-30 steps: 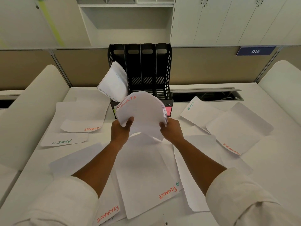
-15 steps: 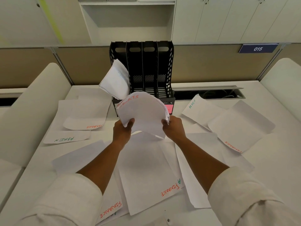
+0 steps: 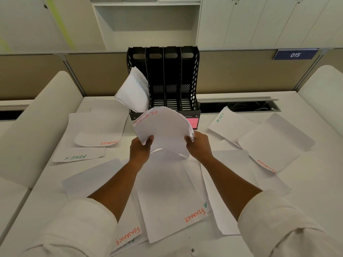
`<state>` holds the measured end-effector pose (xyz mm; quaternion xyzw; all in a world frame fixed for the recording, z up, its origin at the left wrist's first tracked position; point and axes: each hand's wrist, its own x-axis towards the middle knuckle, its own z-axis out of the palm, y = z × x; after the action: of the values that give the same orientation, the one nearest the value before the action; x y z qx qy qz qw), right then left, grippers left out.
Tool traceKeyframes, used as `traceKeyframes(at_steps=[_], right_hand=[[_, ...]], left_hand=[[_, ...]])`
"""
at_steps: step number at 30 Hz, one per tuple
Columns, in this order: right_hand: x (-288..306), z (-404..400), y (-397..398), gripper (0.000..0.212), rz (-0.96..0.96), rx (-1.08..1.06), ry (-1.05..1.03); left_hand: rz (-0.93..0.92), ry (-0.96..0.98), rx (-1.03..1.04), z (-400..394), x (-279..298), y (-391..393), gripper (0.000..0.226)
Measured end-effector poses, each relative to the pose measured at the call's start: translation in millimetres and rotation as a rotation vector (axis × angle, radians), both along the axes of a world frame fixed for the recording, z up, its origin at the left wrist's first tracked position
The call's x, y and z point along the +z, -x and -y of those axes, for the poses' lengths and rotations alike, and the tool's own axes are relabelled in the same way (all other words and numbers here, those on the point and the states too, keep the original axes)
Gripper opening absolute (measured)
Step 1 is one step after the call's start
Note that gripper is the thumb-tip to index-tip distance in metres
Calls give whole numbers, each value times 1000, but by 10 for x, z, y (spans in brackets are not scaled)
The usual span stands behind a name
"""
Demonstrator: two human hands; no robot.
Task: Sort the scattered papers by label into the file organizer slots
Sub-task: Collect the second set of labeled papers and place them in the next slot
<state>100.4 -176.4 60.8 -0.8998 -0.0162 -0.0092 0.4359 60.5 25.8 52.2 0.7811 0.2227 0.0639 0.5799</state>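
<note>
Both hands hold a curved stack of papers (image 3: pixel 164 129) above the counter (image 3: pixel 315 191), just in front of the black file organizer (image 3: pixel 171 78): the left hand (image 3: pixel 140 152) grips its lower left edge, the right hand (image 3: pixel 199 145) its right edge. The top sheet's red label seems to read "REPORTS", partly bent out of sight. White sheets (image 3: pixel 132 90) lean out of the organizer's leftmost slot. Loose papers marked FINANCE (image 3: pixel 168 203) and ADMIN (image 3: pixel 78 154) lie scattered around.

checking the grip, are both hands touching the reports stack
Touching. The head view shows the left hand and right hand each gripping a lower side of the reports stack.
</note>
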Motion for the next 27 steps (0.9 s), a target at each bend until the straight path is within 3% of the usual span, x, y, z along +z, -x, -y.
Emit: traceKeyframes(at_steps=[6,17,24,27], right_hand=[[-46,12,3,16,-94,41,22],[221,-136,-110,20,-9,142,157],[526,-201,-294,13,-54,80,-39],[729,-235,-411,22,-17,-10,-161]], left_hand=[[-57,32,-26,-6,-48,-19,46],[193,37,69,-99,-17,-177,25],[99,-69,104,-260,-128,-323,29],[5,-39,103,-323,-227,-362,28]])
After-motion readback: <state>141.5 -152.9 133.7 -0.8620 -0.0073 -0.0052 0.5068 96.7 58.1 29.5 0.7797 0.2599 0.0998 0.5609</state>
